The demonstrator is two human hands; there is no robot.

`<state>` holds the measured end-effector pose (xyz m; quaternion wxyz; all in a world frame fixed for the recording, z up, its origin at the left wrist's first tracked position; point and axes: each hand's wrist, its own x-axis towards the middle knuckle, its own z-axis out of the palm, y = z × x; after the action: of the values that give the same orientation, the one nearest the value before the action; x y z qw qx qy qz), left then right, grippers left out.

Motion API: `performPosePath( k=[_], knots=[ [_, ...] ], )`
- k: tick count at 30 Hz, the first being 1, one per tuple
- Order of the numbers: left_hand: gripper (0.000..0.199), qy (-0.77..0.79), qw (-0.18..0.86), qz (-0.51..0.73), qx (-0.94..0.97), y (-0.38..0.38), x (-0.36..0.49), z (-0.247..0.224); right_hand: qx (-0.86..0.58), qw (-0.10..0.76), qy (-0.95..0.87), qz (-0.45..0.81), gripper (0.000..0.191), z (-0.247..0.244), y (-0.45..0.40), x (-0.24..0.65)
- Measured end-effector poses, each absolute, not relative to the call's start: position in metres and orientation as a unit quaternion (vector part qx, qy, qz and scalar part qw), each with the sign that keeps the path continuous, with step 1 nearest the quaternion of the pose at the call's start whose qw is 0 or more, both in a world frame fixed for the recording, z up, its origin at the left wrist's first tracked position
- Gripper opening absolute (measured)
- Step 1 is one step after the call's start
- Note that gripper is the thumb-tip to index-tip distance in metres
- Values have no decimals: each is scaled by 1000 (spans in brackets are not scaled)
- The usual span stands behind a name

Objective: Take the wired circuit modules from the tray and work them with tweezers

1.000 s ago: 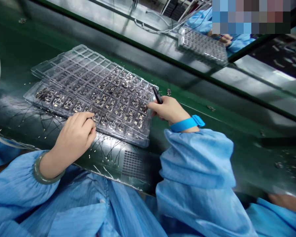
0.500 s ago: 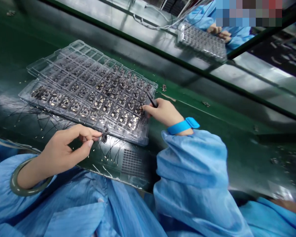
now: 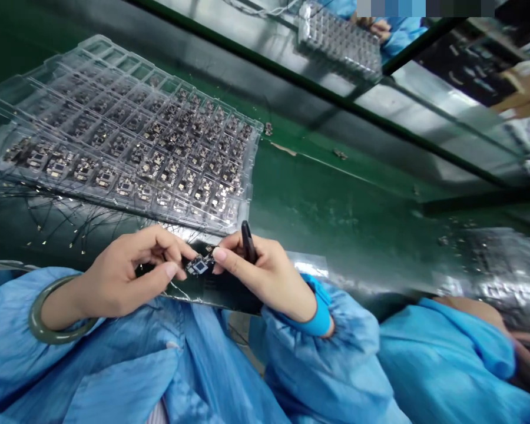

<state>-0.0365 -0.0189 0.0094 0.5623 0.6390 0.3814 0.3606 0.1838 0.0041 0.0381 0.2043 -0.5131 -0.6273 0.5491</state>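
Observation:
A small dark circuit board (image 3: 198, 266) with a bluish square chip is held up in front of my body, between both hands. My left hand (image 3: 123, 268) has its fingertips at the board's left end, fingers curled and the thumb a little apart. My right hand (image 3: 262, 268) pinches the board's right end between thumb and forefinger. A black tool that looks like tweezers (image 3: 248, 241) is tucked in the same hand, pointing up. Just beyond my hands lie stacked clear plastic trays (image 3: 115, 56), whose compartments hold many similar boards (image 3: 152, 162).
Thin black wires with bright tips (image 3: 66, 218) lie along the trays' near edge. Small loose parts (image 3: 340, 154) sit on the green tabletop (image 3: 335, 206). Across a dark rail (image 3: 291, 76), another person's hand (image 3: 381, 29) is beside a filled tray (image 3: 340, 44). A blue-sleeved arm (image 3: 446, 347) is close on my right.
My right hand has come back from the trays' right side to the board at my left hand and now pinches it. The view has shifted, so the trays sit further left and higher.

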Motion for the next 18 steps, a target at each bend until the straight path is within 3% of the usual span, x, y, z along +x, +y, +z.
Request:
performPosePath(
  k=[10, 18],
  knots=[
    [11, 446, 510, 289, 676, -13, -18, 6, -525, 346, -605, 489, 14, 16, -35, 176],
    [12, 423, 534, 280, 676, -13, -14, 4, -515, 410, -600, 455, 13, 11, -45, 174]
  ],
)
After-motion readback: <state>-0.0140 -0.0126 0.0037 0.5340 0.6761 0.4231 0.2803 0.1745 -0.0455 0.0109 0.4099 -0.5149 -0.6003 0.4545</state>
